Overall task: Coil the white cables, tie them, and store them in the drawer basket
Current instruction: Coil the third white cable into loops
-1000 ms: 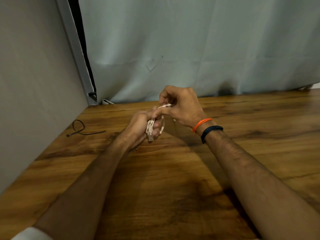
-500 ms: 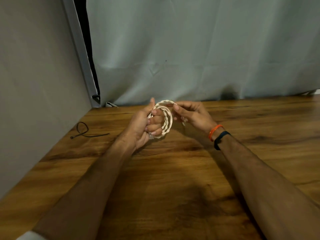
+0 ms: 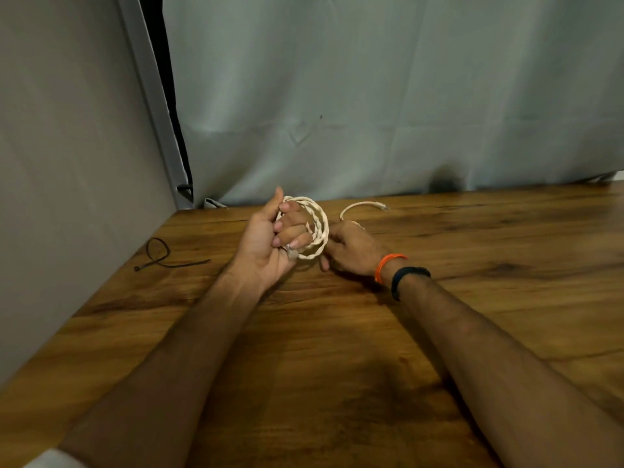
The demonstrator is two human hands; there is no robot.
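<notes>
White cable in both hands

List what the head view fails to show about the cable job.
- Drawer basket: nowhere in the head view.
- White cable inner loops: hidden by the left hand fingers.
- Right hand grip on the free end: fingers turned away.
- Black tie: too thin to identify.

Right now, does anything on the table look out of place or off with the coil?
One thing: the white cable is coiled around the left hand, but its free end sticks out past the right hand, not yet wrapped in. A black tie lies apart, near the left wall.
</notes>
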